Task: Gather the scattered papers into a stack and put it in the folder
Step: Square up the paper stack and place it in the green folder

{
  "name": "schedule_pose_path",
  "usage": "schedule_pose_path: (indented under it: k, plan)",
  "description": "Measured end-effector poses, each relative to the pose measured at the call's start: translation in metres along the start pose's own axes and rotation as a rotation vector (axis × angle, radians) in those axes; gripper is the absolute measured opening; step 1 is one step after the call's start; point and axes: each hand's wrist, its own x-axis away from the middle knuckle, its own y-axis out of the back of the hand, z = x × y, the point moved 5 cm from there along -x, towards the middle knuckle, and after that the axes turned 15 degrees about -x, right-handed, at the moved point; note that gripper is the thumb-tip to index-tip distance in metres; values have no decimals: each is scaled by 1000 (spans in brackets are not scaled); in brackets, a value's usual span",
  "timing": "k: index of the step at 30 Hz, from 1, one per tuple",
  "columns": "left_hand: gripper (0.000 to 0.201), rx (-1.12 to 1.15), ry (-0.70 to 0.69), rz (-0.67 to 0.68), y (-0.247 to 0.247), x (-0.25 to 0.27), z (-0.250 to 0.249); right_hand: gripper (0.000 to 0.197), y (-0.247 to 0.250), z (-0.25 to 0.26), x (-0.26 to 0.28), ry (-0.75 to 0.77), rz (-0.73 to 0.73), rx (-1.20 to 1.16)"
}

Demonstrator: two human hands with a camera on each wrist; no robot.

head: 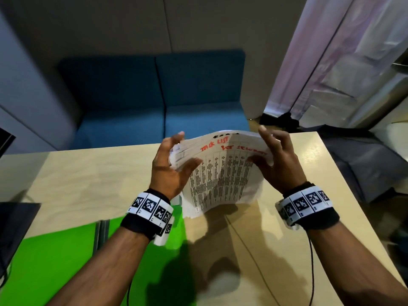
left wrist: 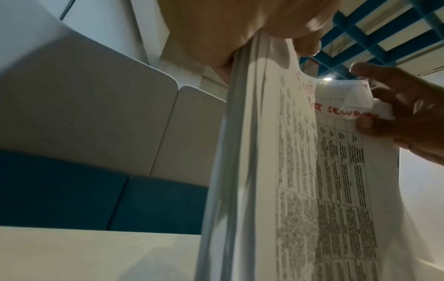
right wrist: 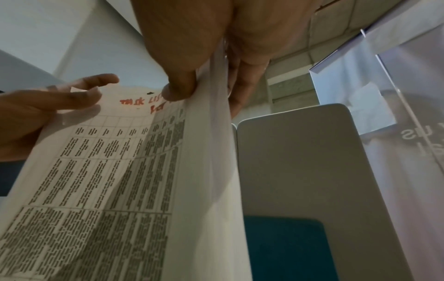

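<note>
While both hands point(head: 171, 164) point(head: 277, 161) clamp the bowed stack point(head: 223, 171) above the bench point(head: 88, 184), uneven sheets could slip from the fingers point(right wrist: 179, 89).

Paper stack point(head: 223, 171) stands on table point(head: 88, 173), folder point(head: 66, 250) left, sofa point(head: 154, 96) behind.

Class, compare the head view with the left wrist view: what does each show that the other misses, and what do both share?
Only the head view shows the green folder lying on the table's near left, both wristbands, and the stack's lower edge standing on the table. Only the left wrist view shows the stack's layered sheet edges up close and the ceiling's blue beams. Both show the paper stack, held upright between the left hand and right hand, plus the blue sofa.
</note>
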Motion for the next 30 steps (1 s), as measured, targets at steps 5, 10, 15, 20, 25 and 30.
schedule_pose_path:
  k: [5,10,15,20,25,30]
  plan:
    - [33,-39,-137,-63,0,-9,-7,62,-3,-1,0,-11,18,20]
    - [29,-79,-245,-88,2,-12,-6,54,3,-8,-2,-39,-66,-102]
    - [46,-125,-201,-17,-3,-16,-7,59,-3,3,-8,12,-12,-31]
    - [25,-180,-348,-82,-5,-20,-13,34,-7,-6,-5,73,-87,10]
    - [42,-73,-206,-31,-5,-18,-2,30,0,-14,-1,-2,-272,-270]
    - [37,-168,-326,3,-5,-23,-5,52,-7,-10,-1,-1,-168,-184]
